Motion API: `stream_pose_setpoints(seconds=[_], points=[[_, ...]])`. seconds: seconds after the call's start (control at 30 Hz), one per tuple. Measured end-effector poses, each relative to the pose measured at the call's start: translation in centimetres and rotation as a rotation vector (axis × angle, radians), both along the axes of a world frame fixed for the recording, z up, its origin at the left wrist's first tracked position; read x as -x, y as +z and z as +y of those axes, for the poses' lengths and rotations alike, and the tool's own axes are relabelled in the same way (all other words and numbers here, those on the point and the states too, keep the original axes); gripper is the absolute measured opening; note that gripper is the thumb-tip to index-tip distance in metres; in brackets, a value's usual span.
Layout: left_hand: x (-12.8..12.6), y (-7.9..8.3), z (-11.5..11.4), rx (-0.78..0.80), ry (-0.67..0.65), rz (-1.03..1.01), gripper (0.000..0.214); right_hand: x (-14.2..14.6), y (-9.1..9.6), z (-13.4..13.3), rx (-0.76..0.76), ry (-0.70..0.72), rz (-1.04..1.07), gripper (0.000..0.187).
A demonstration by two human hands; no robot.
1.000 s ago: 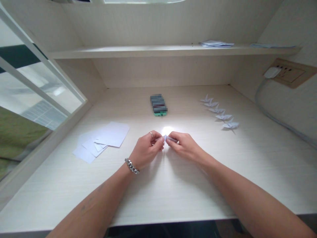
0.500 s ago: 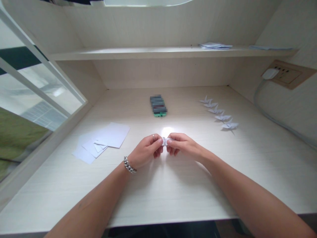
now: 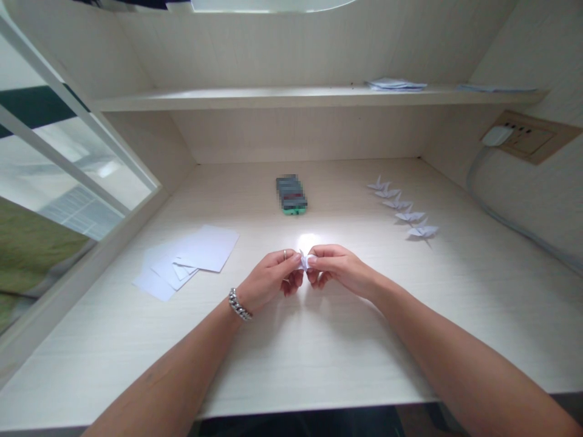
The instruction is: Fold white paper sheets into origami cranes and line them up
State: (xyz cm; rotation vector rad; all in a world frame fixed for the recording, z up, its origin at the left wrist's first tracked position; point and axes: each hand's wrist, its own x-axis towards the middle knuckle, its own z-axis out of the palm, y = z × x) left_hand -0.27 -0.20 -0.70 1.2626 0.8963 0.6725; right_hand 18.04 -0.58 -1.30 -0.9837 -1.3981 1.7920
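Note:
Between my fingertips is a small folded white paper piece (image 3: 304, 261), with a thin point sticking up at its middle. My left hand (image 3: 279, 271) pinches its left side between thumb and fingers; a ring and a chain bracelet are on this arm. My right hand (image 3: 336, 265) pinches the right side in the same way. Most of the paper is covered by the fingers, so its full shape is hidden. To the right on the desk, several white folded paper cranes (image 3: 422, 232) lie in a slanting row.
Loose white paper sheets (image 3: 207, 247) overlap on the left of the desk (image 3: 314, 358). A dark, blurred-out device with a green end (image 3: 294, 211) lies behind my hands. Papers (image 3: 396, 84) rest on the shelf above. At right, a plug (image 3: 497, 135) with a cable sits in the wall socket.
The paper between my fingers has changed shape slightly: a thin point now stands up at its middle. My left hand has shifted a little to the right. Everything else is still.

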Motion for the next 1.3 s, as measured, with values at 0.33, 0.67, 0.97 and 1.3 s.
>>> stream_pose_setpoints(seconds=[0.33,0.67,0.97,1.3], points=[[-0.6,-0.2,-0.4,0.045,0.081,-0.219,0.035,0.4,-0.3,-0.1,0.107,-0.042,0.267,0.022],[-1.0,-0.4,-0.7,0.131,0.127,-0.431,0.036,0.8,-0.1,-0.2,0.175,-0.052,0.491,0.018],[-1.1,-0.3,-1.0,0.107,0.108,-0.481,0.033,0.9,-0.1,-0.2,0.152,-0.047,0.529,0.021],[-0.5,-0.5,-0.6,0.049,0.108,-0.38,0.034,0.6,0.0,-0.2,0.112,-0.027,0.484,0.021]])
